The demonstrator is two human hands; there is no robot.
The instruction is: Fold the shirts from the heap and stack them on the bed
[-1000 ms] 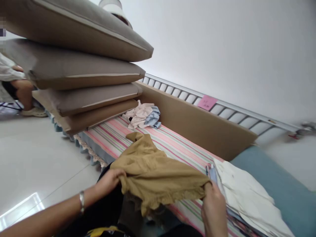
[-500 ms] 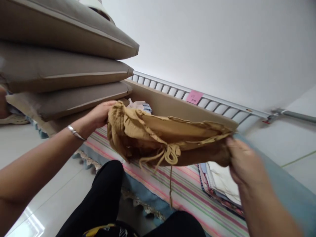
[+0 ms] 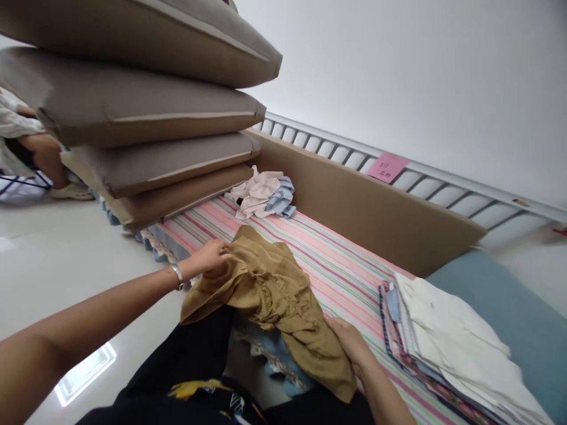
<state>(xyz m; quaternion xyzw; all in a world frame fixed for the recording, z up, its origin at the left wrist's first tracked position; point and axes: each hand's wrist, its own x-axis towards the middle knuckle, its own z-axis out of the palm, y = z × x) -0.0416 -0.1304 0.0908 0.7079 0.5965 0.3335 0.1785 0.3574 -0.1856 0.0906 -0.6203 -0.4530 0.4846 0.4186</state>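
A mustard-brown garment point(image 3: 270, 295) lies crumpled on the striped bed cover point(image 3: 336, 265), its lower part hanging over the bed's near edge. My left hand point(image 3: 210, 257), with a silver bracelet at the wrist, pinches the garment's upper left part. My right hand point(image 3: 349, 342) grips the cloth near its lower right edge, fingers closed on the fabric. My black-clad legs are below the garment.
Several grey-brown cushions point(image 3: 146, 118) are stacked at the left end of the bed. A small heap of pale clothes point(image 3: 263, 198) lies by a cardboard panel point(image 3: 367, 206). A pile of folded clothes point(image 3: 443, 348) sits at right. Another person's leg point(image 3: 42, 156) shows at far left.
The garment was held up stretched between both hands half a second ago; it has now come down onto the bed and lies bunched, both hands still on it.
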